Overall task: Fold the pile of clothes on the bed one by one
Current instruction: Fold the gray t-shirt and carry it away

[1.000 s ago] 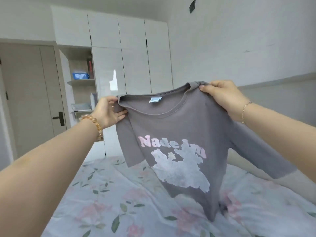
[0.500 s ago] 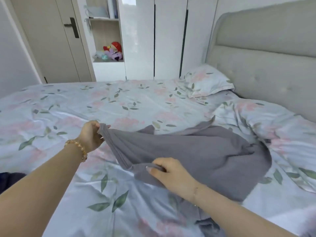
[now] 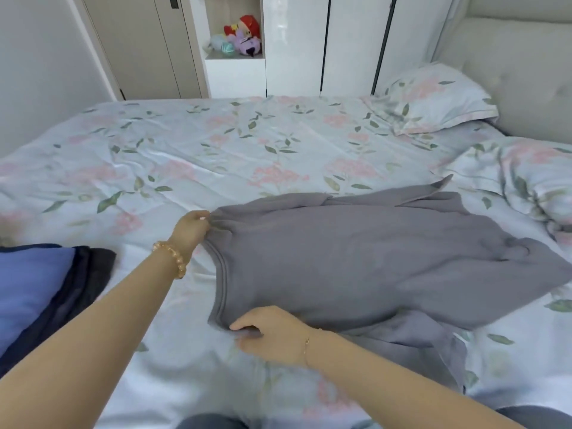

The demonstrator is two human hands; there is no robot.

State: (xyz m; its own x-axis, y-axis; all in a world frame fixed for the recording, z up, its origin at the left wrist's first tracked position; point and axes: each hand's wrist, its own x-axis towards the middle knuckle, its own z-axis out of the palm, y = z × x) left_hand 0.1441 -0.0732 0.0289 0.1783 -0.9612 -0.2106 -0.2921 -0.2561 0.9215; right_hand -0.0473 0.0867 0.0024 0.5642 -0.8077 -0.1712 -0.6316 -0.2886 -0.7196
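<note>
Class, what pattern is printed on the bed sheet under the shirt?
The bed sheet is pale blue with pink flowers and green leaves, seen in the head view.

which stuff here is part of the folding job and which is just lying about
Job:
grey cotton t-shirt spread on the floral bed sheet
left hand, right hand gripping its shoulders
blue and dark clothes

Lying about:
floral pillow
plush toys on the shelf

One grey shirt; two hands; one pillow; perhaps three folded garments; about three soft toys, blurred.
</note>
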